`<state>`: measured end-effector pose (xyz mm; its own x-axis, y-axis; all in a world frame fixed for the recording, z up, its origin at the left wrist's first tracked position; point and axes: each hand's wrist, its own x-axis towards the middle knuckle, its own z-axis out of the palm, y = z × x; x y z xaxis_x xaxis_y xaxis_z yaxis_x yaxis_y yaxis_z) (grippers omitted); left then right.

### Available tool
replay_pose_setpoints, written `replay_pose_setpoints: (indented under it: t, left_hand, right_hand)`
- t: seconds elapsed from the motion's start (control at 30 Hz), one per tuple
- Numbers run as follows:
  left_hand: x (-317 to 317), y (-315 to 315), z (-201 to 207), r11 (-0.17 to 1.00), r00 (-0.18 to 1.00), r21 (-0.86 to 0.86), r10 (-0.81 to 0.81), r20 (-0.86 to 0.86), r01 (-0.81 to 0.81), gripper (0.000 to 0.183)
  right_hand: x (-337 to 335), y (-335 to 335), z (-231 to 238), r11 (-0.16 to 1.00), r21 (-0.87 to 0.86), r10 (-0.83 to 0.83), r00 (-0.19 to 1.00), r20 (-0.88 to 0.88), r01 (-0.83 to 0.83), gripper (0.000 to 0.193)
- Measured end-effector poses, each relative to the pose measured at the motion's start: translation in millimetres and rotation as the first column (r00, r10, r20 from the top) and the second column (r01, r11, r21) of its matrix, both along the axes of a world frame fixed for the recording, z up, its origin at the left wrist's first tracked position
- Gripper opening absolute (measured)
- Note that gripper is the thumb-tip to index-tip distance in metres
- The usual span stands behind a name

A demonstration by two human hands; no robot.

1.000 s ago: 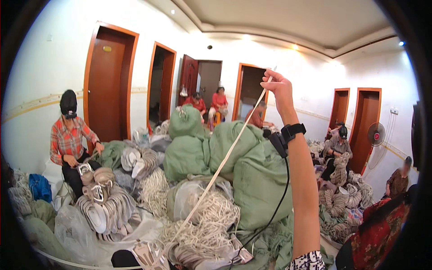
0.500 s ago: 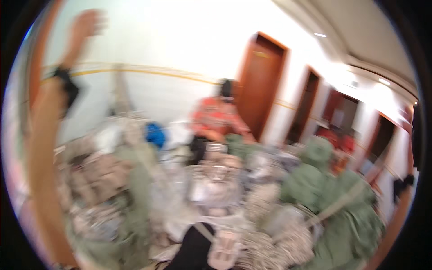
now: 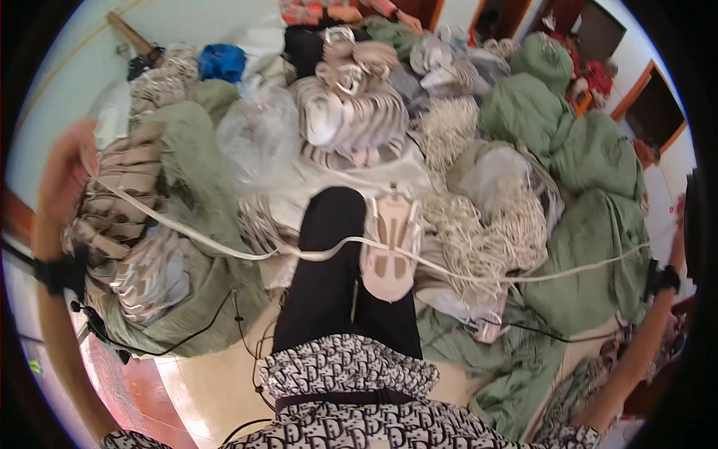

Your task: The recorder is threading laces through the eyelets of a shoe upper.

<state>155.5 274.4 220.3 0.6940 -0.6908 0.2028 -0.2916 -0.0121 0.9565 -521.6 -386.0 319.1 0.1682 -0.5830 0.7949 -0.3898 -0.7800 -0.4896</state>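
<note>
A long cream shoelace (image 3: 479, 277) stretches in a loose wave across my lap, between my widely spread arms. At the far left, my left hand (image 3: 69, 168) grips one end, its fingers pinched and slightly smeared. The other end runs to my right hand (image 3: 679, 232) at the far right rim, where it seems gripped; the fingers are small and partly cut off. Beneath the lace, a pale pink shoe upper (image 3: 376, 275) with long cut-out slots rests on my black-trousered thigh. Neither hand touches it.
Heaped laces (image 3: 467, 232) lie right of my knees, beside stuffed green sacks (image 3: 591, 247). Stacked shoe uppers (image 3: 351, 112) stand ahead. A green sack (image 3: 202, 217) with beige uppers (image 3: 123, 179) is at left. Black cables (image 3: 198, 340) trail below it. Another person's arm (image 3: 340, 13) shows beyond.
The view has tipped downward, bringing my lap and the floor in. My raised left hand now appears lower. The shoelace shows clearly between my hands, where before all was blurred.
</note>
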Motion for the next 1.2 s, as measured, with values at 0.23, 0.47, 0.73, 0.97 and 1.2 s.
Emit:
replay_pose_setpoints:
  t: [0.23, 0.47, 0.73, 0.97, 1.2]
  left_hand:
    - [-163.8, -194.8, -197.0, 0.886, 0.953, 0.352, -0.268, -0.14, 0.3, 0.012]
    - [-223.5, -263.5, -295.2, 0.94, 0.97, 0.325, -0.17, 0.174, 0.106, 0.009]
    - [-234.0, -259.8, -300.5, 0.929, 0.999, 0.371, -0.012, 0.035, -0.002, 0.006]
    - [-231.5, -252.6, -289.6, 0.914, 0.994, 0.403, -0.011, 0.113, -0.035, 0.003]
    - [-236.5, -243.3, -289.9, 0.888, 0.974, 0.432, 0.063, 0.217, -0.154, 0.001]
  right_hand:
    - [206.8, 101.6, -274.1, 0.681, 0.584, 0.565, 0.824, -0.037, -0.441, 0.021]
    - [338.4, 250.8, -358.4, -0.092, 0.907, 0.646, 0.669, 0.369, -0.411, 0.024]
    - [368.9, 268.0, -359.2, 0.328, 0.912, 0.817, 0.559, -0.142, -0.247, 0.031]
    - [382.2, 256.1, -358.6, -0.145, 0.984, 0.741, 0.647, 0.177, -0.103, 0.034]
    - [379.4, 270.8, -372.6, -0.237, 0.95, 0.669, 0.675, 0.311, -0.203, 0.035]
